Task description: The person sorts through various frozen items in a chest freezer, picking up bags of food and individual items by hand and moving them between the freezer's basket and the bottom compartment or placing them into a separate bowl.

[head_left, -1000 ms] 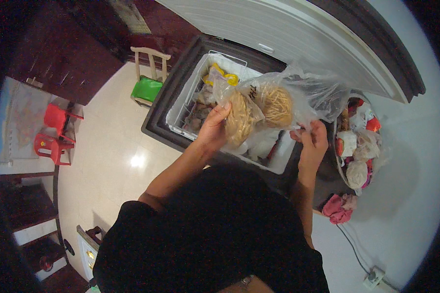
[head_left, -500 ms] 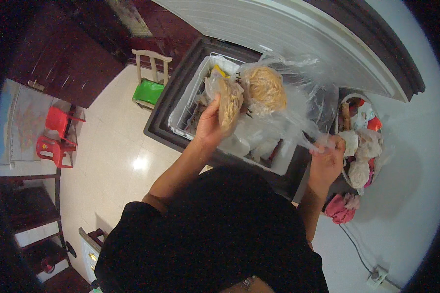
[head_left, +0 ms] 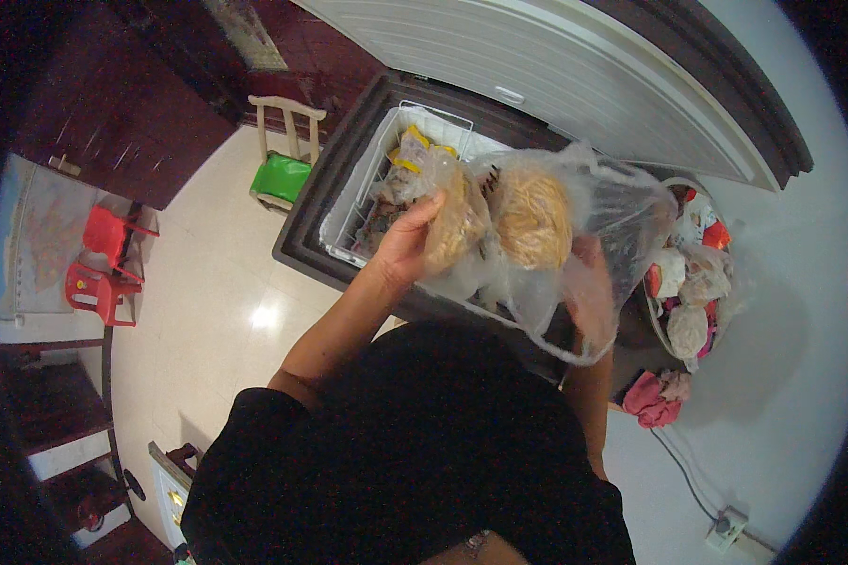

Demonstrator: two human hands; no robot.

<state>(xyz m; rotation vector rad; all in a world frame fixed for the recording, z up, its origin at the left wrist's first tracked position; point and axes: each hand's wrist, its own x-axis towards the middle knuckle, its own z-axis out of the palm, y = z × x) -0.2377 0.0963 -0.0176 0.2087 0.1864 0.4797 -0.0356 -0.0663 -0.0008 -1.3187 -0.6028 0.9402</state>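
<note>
Over the open chest freezer (head_left: 297,231), my left hand (head_left: 407,243) is closed around a plastic-wrapped package of tan food (head_left: 457,226). Against its right side hangs a rounded bundle of yellowish, noodle-like strands (head_left: 532,218) in clear plastic. A large, loose clear plastic bag (head_left: 622,212) spreads rightward from the bundle. Seen through that bag, my right hand (head_left: 589,282) is raised close to the bundle's right edge; the film blurs its fingers, so their grip is unclear.
A white wire basket (head_left: 349,221) with bagged food sits inside the freezer's left part. The raised lid (head_left: 575,85) stands along the far side. To the right is a round container (head_left: 664,325) of bagged items beside a pink cloth (head_left: 652,400). A green-seated chair (head_left: 281,176) stands at left.
My right hand has moved left toward the noodle-like bundle and is now behind the plastic. The loose bag has swung down and opened out. The left hand's package has shifted slightly right.
</note>
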